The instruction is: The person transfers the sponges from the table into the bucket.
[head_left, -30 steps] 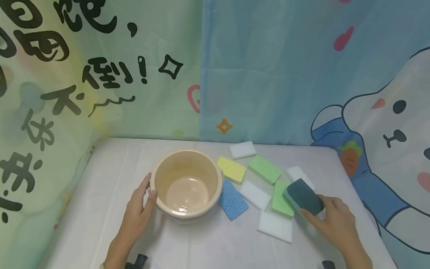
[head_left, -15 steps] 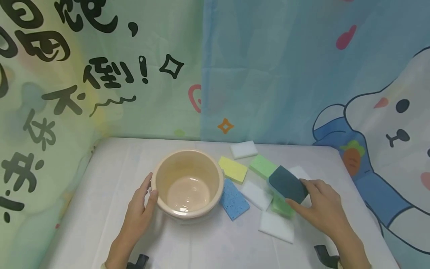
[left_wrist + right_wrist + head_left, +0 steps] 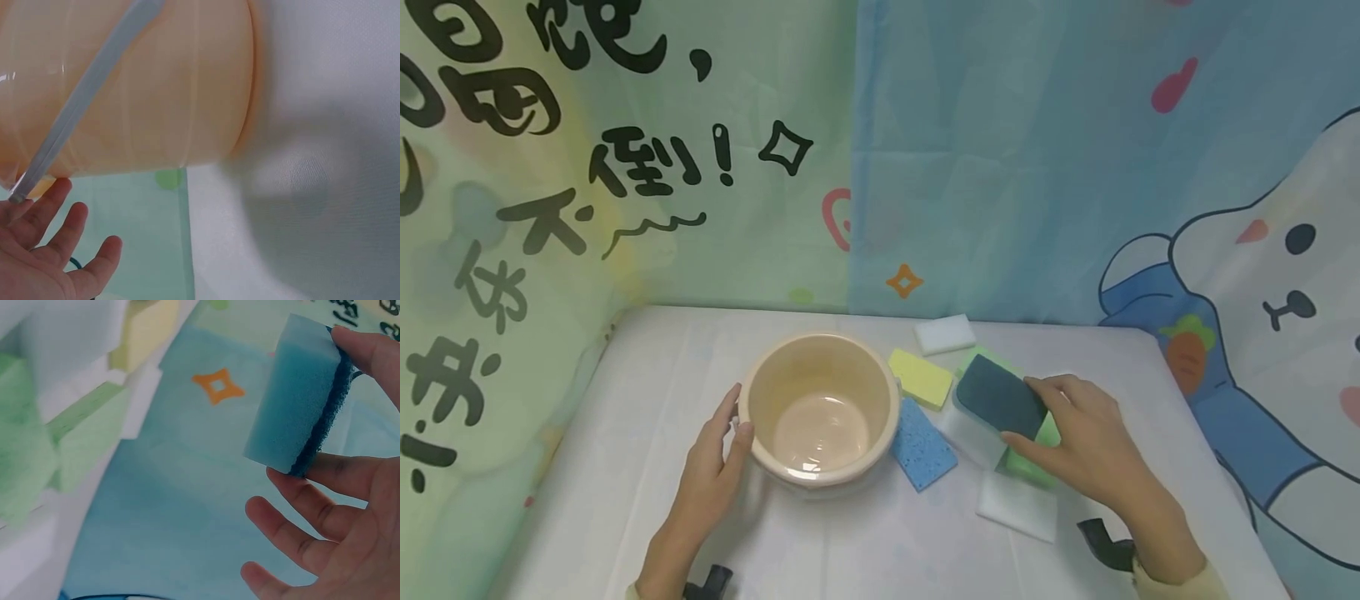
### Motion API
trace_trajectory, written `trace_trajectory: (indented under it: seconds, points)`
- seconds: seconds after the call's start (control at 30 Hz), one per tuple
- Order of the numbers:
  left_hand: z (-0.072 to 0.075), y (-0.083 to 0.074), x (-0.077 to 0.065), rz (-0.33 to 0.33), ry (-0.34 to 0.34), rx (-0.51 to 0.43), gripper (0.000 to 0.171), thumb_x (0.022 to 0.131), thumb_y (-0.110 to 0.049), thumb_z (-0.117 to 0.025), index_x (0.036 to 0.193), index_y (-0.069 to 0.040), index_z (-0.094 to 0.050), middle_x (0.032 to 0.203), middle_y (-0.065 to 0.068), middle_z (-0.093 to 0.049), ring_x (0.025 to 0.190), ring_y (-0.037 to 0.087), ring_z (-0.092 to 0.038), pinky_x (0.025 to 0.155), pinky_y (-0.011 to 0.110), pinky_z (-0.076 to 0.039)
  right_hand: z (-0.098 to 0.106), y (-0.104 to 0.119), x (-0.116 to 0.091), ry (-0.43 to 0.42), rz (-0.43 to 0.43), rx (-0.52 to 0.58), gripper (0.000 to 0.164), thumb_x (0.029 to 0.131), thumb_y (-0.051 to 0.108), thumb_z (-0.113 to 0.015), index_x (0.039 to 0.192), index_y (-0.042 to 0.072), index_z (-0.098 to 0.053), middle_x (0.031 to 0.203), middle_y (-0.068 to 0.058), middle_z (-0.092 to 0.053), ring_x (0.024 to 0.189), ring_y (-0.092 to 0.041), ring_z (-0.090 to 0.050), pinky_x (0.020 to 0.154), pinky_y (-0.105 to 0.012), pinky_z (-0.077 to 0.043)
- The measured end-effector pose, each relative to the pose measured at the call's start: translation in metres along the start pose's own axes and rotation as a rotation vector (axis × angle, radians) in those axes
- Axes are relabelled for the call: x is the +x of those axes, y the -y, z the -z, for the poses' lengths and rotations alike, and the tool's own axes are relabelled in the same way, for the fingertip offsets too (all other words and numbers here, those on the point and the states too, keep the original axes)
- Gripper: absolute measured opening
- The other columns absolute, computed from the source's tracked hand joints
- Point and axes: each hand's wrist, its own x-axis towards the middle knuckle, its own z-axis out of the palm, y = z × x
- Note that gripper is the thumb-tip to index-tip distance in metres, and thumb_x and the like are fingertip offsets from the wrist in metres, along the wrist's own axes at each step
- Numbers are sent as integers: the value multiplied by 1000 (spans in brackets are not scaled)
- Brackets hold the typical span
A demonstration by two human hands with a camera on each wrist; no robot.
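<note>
A cream, round bucket (image 3: 820,408) with a glossy inside stands upright on the white-covered table. In the left wrist view, a grey carrying handle (image 3: 81,94) slants across its side. My left hand (image 3: 707,467) rests at the left side of the rim, fingers extended, some fingertips by the handle's end. My right hand (image 3: 1082,433) pinches a scouring sponge (image 3: 300,394) between thumb and fingers. This sponge is light blue with a dark scouring layer, raised over the other sponges; the other fingers are spread below it.
Around the bucket's right lie a blue sponge (image 3: 922,446), a yellow sponge (image 3: 920,379), a green sponge (image 3: 1033,467), and several white ones, such as one white sponge (image 3: 1018,507) nearer the front. A printed curtain (image 3: 970,167) hangs behind the table.
My right hand has carried the scouring sponge leftward and slightly up in the head view, from the right end of the sponges to over their middle. The left hand and bucket stay put.
</note>
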Motion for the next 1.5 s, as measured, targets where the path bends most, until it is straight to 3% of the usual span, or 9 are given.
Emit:
trace_trajectory:
  seconds: [0.2, 0.6, 0.8, 1.13, 1.37, 1.5]
  points:
    - [-1, 1, 1, -14, -10, -1, 55, 108, -27, -46, 158, -9, -29, 144, 21, -49, 134, 41, -43, 108, 64, -35, 7, 13, 13, 32, 22, -20, 75, 78, 46, -84, 129, -4, -61, 116, -18, -61, 106, -36, -55, 92, -65, -41]
    - [-2, 2, 1, -15, -24, 10, 54, 108, -28, -46, 158, -11, -30, 144, 20, -49, 132, 40, -45, 106, 63, -38, 18, 43, 46, 39, 206, 8, 73, 78, 51, -81, 128, 1, -64, 117, -12, -61, 112, -35, -54, 98, -63, -39]
    - [-3, 1, 1, -11, -23, 4, 55, 108, -28, -46, 157, -8, -31, 145, 21, -48, 132, 41, -44, 105, 65, -38, 12, 59, 62, 61, 297, 24, 77, 79, 55, -79, 131, 1, -62, 116, -10, -60, 111, -32, -55, 99, -58, -41]
    - [-3, 1, 1, -13, -27, 26, 54, 109, -27, -44, 157, -7, -30, 145, 22, -48, 131, 42, -45, 104, 65, -39, -2, 94, 90, 86, 471, 84, 74, 80, 52, -80, 130, 1, -63, 112, -6, -61, 98, -23, -58, 83, -43, -49]
    - [-4, 3, 2, -32, -39, 39, 54, 109, -25, -44, 156, -4, -31, 143, 24, -49, 129, 43, -47, 103, 65, -40, -15, 114, 101, 175, 491, 96, 73, 84, 58, -73, 130, 2, -62, 115, -4, -60, 100, -19, -56, 85, -35, -49]
    - [-4, 3, 2, -33, -43, 40, 53, 109, -25, -44, 156, -5, -31, 143, 23, -50, 130, 43, -47, 104, 64, -40, -23, 124, 105, 242, 488, 75, 74, 86, 59, -70, 133, 2, -61, 119, -6, -59, 101, -20, -55, 86, -36, -49]
